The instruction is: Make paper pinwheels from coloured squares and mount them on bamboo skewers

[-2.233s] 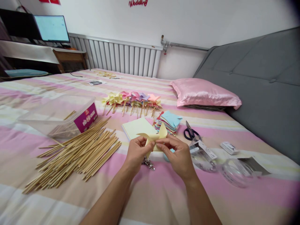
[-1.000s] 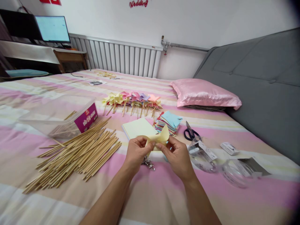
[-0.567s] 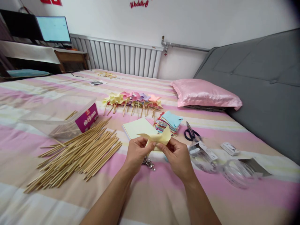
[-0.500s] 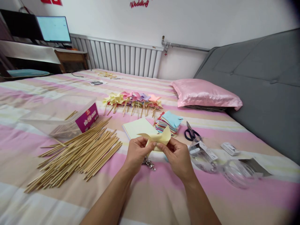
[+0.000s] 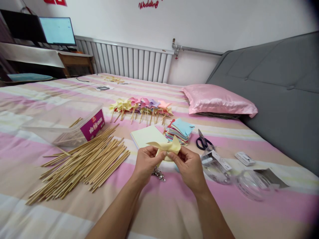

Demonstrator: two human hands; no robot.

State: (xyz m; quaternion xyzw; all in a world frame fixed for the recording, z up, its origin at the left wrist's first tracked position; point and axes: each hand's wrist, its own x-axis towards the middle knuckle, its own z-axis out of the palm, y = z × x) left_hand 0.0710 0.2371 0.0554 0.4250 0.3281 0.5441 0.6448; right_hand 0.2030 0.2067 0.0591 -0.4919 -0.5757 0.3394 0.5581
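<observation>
A pale yellow paper pinwheel (image 5: pixel 167 146) is held up between my two hands, its corners folded in. My left hand (image 5: pixel 147 162) grips its left side, thumb at the centre. From the right, my right hand (image 5: pixel 188 166) pinches it with the thumb beside a small shiny pin at the middle, partly hidden by the thumbs. Below lies a small heap of metal pins (image 5: pixel 159 173). Behind the hands are a stack of pale yellow paper (image 5: pixel 146 135) and a pile of coloured cut paper (image 5: pixel 179 129).
Wooden sticks (image 5: pixel 87 162) lie loose at left beside a clear plastic box (image 5: pixel 62 116). Finished pinwheels on sticks (image 5: pixel 142 105) rest farther back. Scissors (image 5: pixel 203 141), a clear container (image 5: pixel 216 167), its round lid (image 5: pixel 251 186) and a small white box (image 5: pixel 245 158) sit at right.
Both hands stay in nearly the same place on the yellow paper. The pinwheel's right corner has tilted slightly; everything else is unchanged.
</observation>
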